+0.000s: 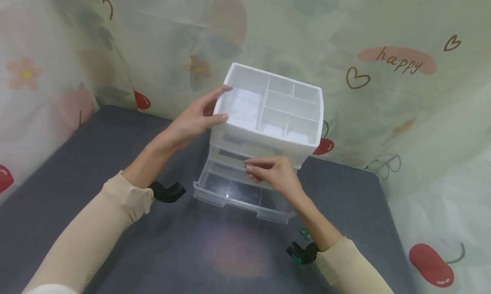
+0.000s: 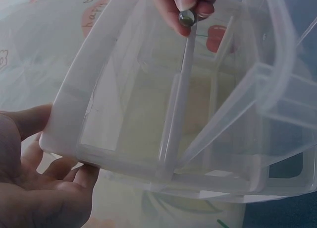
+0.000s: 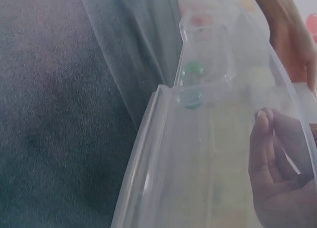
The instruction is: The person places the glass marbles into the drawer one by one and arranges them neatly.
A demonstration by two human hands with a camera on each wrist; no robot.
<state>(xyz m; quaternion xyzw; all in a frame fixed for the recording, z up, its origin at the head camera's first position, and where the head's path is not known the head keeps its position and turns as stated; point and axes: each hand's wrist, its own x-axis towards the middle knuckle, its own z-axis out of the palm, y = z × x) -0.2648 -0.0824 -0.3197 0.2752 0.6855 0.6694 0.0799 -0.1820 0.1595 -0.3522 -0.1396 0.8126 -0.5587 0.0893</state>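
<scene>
a small round glassy greenish bead point(image 2: 187, 18) is pinched in the right hand point(image 1: 274, 174), fingers closed down to bead width, over the pulled-out clear plastic drawer point(image 1: 209, 196); height above its floor can't be told. the side of the white plastic organizer with divided top point(image 1: 264, 141) is gripped by the left hand point(image 1: 197, 115), thumb and fingers curled on the edge.

risks: bead looks slick, contact is tiny, so it could be squeezed out, bounced off the drawer's front wall and lost across the dark grey desk point(image 1: 153, 243). if the drawer is leaned on, the organizer could be tipped. small green pieces point(image 1: 305, 233) near the right wrist could be swept.
</scene>
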